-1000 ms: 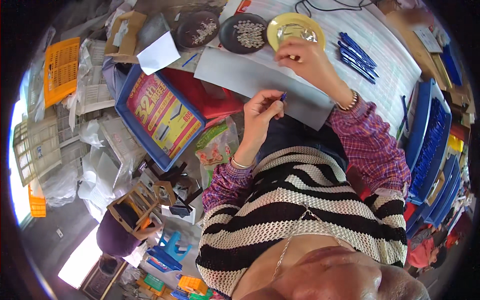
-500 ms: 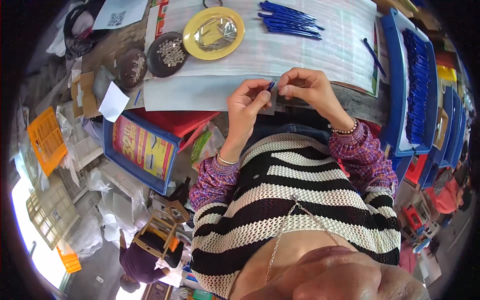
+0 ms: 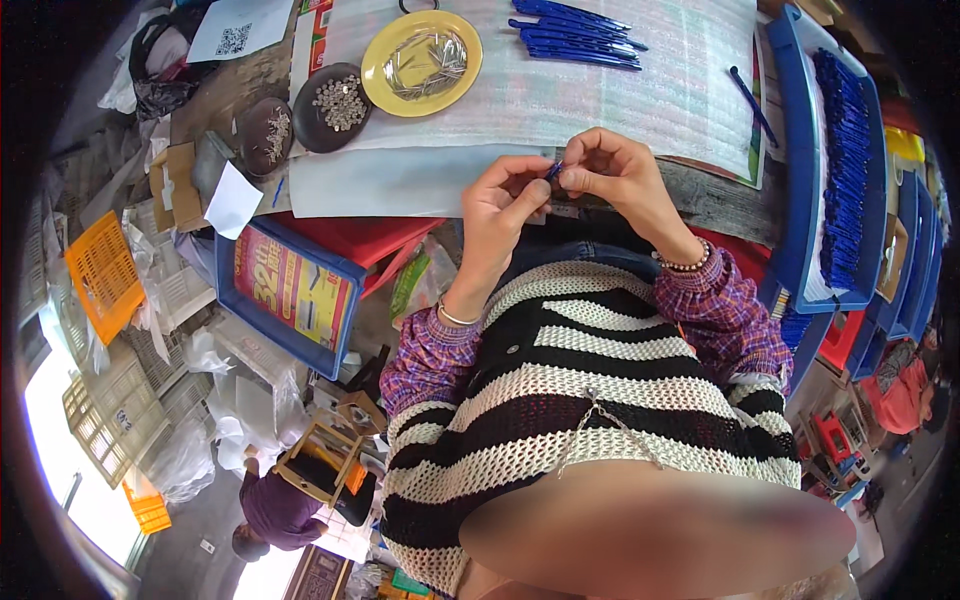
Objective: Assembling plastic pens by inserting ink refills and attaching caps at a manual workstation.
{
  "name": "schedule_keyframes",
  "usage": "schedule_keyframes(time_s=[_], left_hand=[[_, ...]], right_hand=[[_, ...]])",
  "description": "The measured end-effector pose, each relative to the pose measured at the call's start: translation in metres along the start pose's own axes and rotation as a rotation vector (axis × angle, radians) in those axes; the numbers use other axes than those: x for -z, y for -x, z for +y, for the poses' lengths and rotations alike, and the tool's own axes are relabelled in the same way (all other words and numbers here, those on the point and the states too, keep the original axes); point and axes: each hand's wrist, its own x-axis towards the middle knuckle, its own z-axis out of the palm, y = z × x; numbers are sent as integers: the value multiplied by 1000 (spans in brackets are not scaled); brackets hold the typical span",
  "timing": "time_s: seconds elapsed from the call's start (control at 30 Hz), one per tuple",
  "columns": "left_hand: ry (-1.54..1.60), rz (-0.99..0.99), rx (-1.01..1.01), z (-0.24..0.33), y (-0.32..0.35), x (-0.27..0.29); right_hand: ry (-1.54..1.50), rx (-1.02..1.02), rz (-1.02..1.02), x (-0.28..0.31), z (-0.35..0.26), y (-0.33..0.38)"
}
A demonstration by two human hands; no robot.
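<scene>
A cluttered workshop shows here, with a table (image 3: 640,100) covered by a pale foam sheet at the top of the view and bins and bags crowding the floor to the left.

At the table's near edge, the left hand (image 3: 500,205) and the right hand (image 3: 615,175) meet, fingertips pinched together on a small dark-blue plastic pen part (image 3: 553,170); both are closed on it, though the piece is too small to tell just what is being fitted. Judging from how things lie, the work is well underway but not finished: beyond the hands a loose pile of blue plastic pens (image 3: 575,30) lies on the foam sheet, a single blue pen (image 3: 750,90) lies to the right of the hands, and a long blue plastic tray packed with blue pens (image 3: 845,150) stands further right.

Up and left of the hands, a round yellow plate of thin metal springs (image 3: 421,62) still holds plenty, as do a dark round dish of small pale parts (image 3: 338,102) and a second dark dish (image 3: 265,135) beside it.

Below and left of the hands, a blue plastic crate (image 3: 285,290) holds a flat red-and-yellow printed carton. A white sheet with a black square code (image 3: 238,28) lies far left of the yellow plate, and an orange perforated plastic basket (image 3: 103,275) stands left of the crate.
</scene>
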Motion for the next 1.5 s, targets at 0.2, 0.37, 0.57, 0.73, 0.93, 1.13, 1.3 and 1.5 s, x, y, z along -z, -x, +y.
schedule_keyframes(time_s=[0.2, 0.37, 0.57, 0.73, 0.93, 1.13, 1.3, 1.5], left_hand=[[29, 9, 10, 0, -2, 1], [201, -7, 102, -3, -2, 2], [225, -16, 96, -1, -3, 0], [347, -97, 128, -2, -5, 2], [159, -11, 62, -1, -3, -2], [134, 3, 56, 1, -2, -5], [53, 92, -91, 2, -1, -17], [16, 117, -157, -2, -1, -19]], right_hand=[[-6, 28, 21, -4, -1, -3], [-3, 34, 21, -8, -2, -1], [1, 50, 53, -9, -2, -1], [-28, 34, 27, -9, -4, 1], [38, 108, 86, -9, 1, 1], [17, 128, 108, -12, 2, 1], [132, 265, 180, -17, 4, 2], [127, 272, 172, -13, 8, 0]])
